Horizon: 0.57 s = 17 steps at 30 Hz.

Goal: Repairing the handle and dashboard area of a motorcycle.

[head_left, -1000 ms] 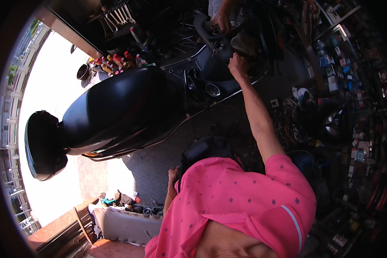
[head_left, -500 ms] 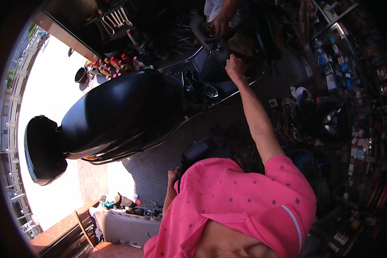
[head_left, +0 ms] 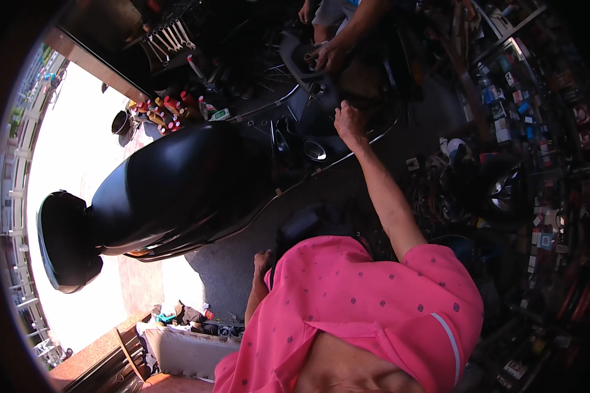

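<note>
A black scooter [head_left: 170, 187] lies across the left and middle of the view, its long seat pointing left and its front end at the upper middle. My right hand [head_left: 351, 123], arm stretched out, is by the scooter's dark front panel. Its fingers are curled closed, and whatever they hold is too dark to make out. My left hand [head_left: 262, 263] is low beside my body, its fingers too small and shaded to read. Beyond my right hand, another person's hand [head_left: 331, 56] is at the scooter's handlebar area. A round-ended chrome part [head_left: 314, 150] and thin metal tools lie on the scooter's floorboard.
Several wrenches [head_left: 170, 36] hang at the upper left. Below them stand bottles with red and yellow caps [head_left: 170, 111] and a black bucket [head_left: 120, 122]. Shelves of small boxed goods [head_left: 505, 111] line the right. A grey padded bench [head_left: 190, 350] stands at the lower left.
My right hand has drawn slightly down and left, staying closed. The other person's hand has shifted a little down, and more of that person's legs shows. The view has tilted slightly.
</note>
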Tool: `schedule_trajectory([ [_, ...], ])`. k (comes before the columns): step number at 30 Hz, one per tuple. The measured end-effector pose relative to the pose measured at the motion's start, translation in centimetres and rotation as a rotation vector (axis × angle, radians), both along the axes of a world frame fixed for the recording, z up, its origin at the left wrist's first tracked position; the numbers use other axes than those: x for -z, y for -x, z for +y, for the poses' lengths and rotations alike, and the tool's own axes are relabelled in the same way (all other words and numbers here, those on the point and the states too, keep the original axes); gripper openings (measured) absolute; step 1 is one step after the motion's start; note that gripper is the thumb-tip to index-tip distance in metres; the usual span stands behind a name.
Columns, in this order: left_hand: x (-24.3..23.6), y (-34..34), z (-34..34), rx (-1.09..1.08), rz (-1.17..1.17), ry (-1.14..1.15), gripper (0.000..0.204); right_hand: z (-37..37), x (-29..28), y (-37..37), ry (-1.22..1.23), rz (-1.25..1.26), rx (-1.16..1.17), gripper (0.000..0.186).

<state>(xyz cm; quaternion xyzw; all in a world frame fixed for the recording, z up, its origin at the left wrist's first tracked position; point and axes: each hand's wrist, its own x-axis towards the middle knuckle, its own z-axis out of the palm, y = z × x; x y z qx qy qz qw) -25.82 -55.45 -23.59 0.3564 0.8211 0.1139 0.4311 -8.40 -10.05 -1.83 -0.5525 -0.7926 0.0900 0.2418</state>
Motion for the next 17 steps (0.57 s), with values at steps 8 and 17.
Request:
schedule_trajectory([
  [8, 0.3, -1.4, 4.1, -0.199, -0.03, -0.005, 0.037, 0.2, 0.1, -0.5, 0.032, 0.019, -0.004, 0.016],
  [17, -3.2, -1.6, 6.4, -0.401, -0.03, 0.008, 0.038, 0.2, -0.5, -0.8, 0.033, 0.043, -0.022, 0.018],
])
